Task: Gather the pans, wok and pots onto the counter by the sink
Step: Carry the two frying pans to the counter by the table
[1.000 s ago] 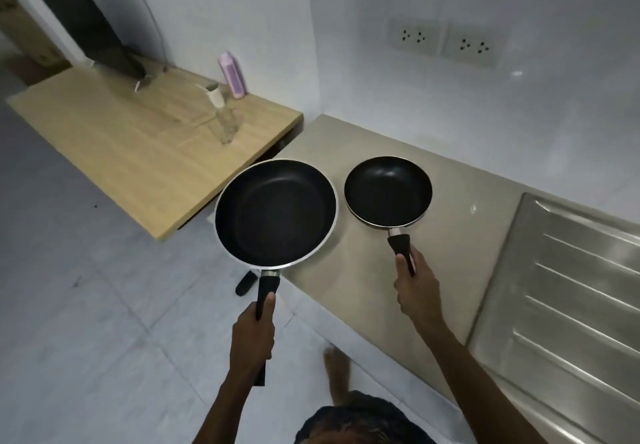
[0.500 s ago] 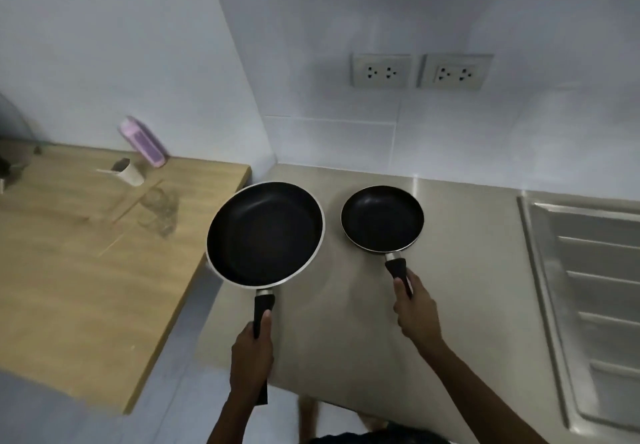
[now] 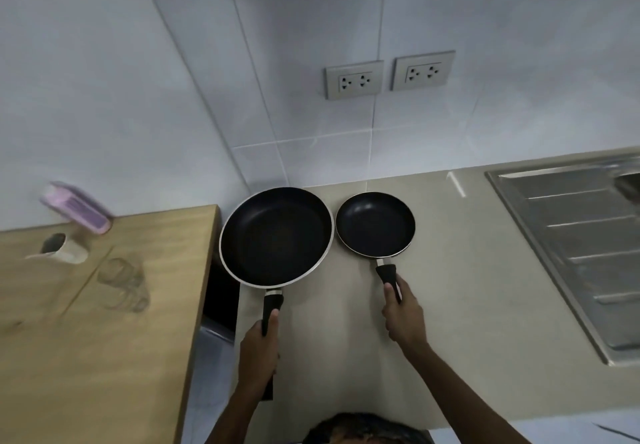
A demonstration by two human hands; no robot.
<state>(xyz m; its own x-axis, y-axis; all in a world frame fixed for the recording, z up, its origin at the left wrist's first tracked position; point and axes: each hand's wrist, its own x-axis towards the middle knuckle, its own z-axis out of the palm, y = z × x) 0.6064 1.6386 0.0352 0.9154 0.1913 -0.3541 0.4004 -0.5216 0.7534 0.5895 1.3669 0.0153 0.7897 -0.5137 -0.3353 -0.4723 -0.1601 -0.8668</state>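
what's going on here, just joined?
A person is bringing two black frying pans to the beige counter beside the steel sink. The left hand grips the handle of the large pan, which sits at the counter's left end by the wooden table. The right hand grips the handle of the small pan, just right of the large one. Whether either pan already rests on the counter is unclear. No wok or pots are in view.

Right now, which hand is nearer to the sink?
The right hand. It grips the small pan by its handle, on the side of the sink; the left hand, holding the large pan, is farther off.
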